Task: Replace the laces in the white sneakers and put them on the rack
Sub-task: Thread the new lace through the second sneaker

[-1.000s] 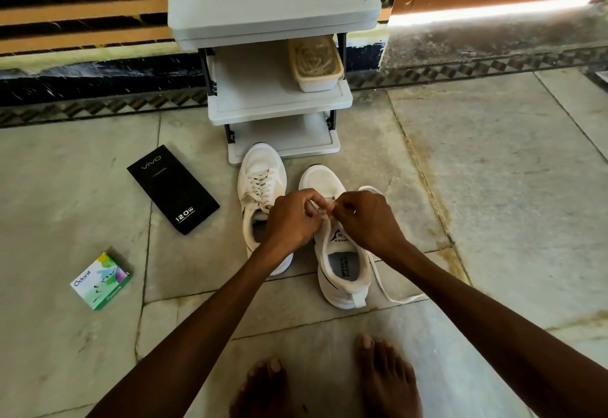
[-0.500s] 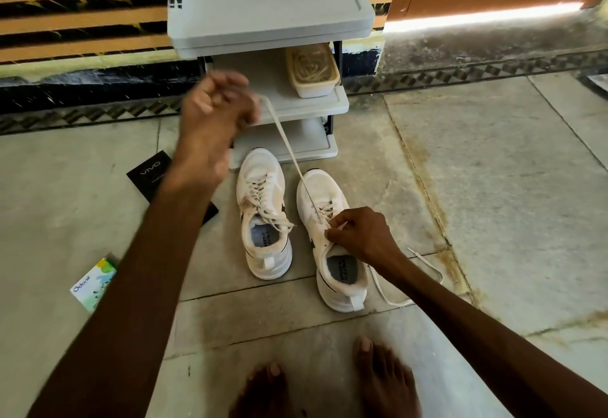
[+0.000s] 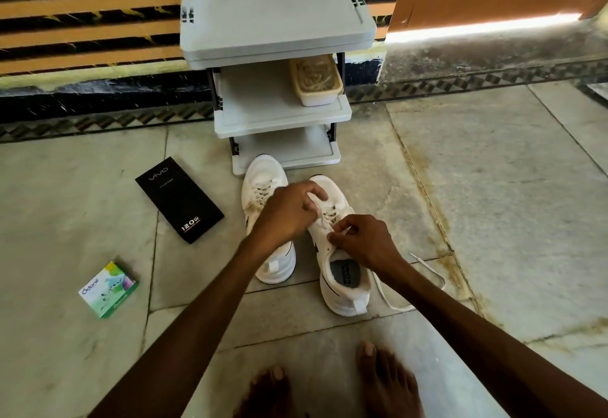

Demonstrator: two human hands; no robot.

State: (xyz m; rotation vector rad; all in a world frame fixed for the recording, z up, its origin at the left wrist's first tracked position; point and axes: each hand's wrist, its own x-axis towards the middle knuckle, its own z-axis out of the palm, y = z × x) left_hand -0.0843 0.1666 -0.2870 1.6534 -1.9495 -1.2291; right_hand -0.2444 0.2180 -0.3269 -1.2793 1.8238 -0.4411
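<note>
Two white sneakers stand on the tiled floor in front of a grey shoe rack (image 3: 283, 118). The left sneaker (image 3: 263, 183) is laced. The right sneaker (image 3: 342, 286) has a white lace (image 3: 427, 272) partly threaded, its loose end trailing on the floor to the right. My left hand (image 3: 289, 210) is closed on the lace over the right sneaker's eyelets. My right hand (image 3: 365, 239) pinches the lace at the upper eyelets near the tongue.
A tub of laces (image 3: 316, 81) sits on the rack's middle shelf. A black box (image 3: 179, 198) and a small green and white box (image 3: 108, 289) lie on the floor to the left. My bare feet (image 3: 385, 381) are below the shoes.
My left hand, raised high with the lace pulled taut half a second ago, has come back down onto the right sneaker's eyelets. My right hand stayed at the shoe.
</note>
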